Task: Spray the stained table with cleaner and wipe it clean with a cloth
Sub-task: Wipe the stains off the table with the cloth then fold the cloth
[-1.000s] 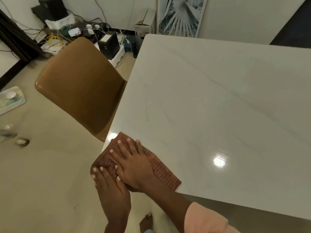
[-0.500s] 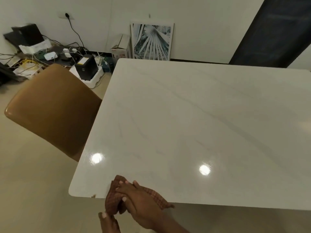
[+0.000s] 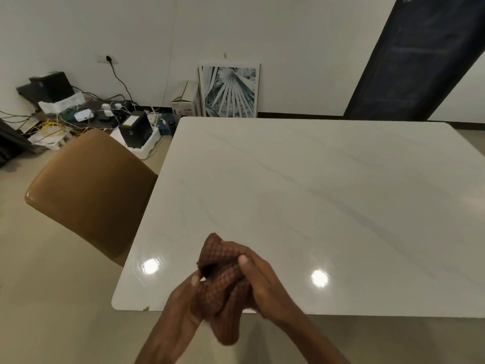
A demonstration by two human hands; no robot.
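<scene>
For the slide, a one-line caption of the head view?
Both hands, left and right, bunch a brown cloth over the white table.

Both hands raised close together, left hand (image 3: 183, 300) and right hand (image 3: 258, 282) with fingers curled, gripping

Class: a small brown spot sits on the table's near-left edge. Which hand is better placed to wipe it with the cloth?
Left hand: it grips the cloth nearest the spot; the right hand is farther.

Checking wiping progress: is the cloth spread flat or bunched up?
Bunched up: the cloth is crumpled between the left hand and right hand, above the table edge.
</scene>
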